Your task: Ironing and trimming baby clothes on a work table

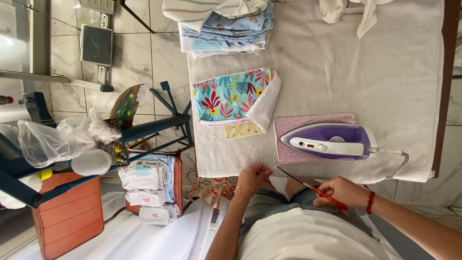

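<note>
Our right hand (344, 191) is closed around the red handles of a pair of scissors (308, 185), whose thin blades point toward our left hand (254, 176). Our left hand has its fingertips pinched together just beside the blade tips, at the near edge of the table (385, 72); whatever it pinches is too small for us to make out. A thin bracelet circles the left wrist and a red band the right.

Just beyond our hands, a purple and white iron (332, 141) lies on a pink dotted cloth (288, 154) on the towel-covered table, its cord trailing off past our right hand. Beyond our left hand lies a folded floral cloth (226, 96) with a white lining turned back, and a pale yellow piece (243, 130) peeks from under it. Farther off, a stack of folded fabrics (226, 29) sits at the table's far edge. Out past our left hand stands an orange crate (72, 216) beside folded white garments (144, 188).
</note>
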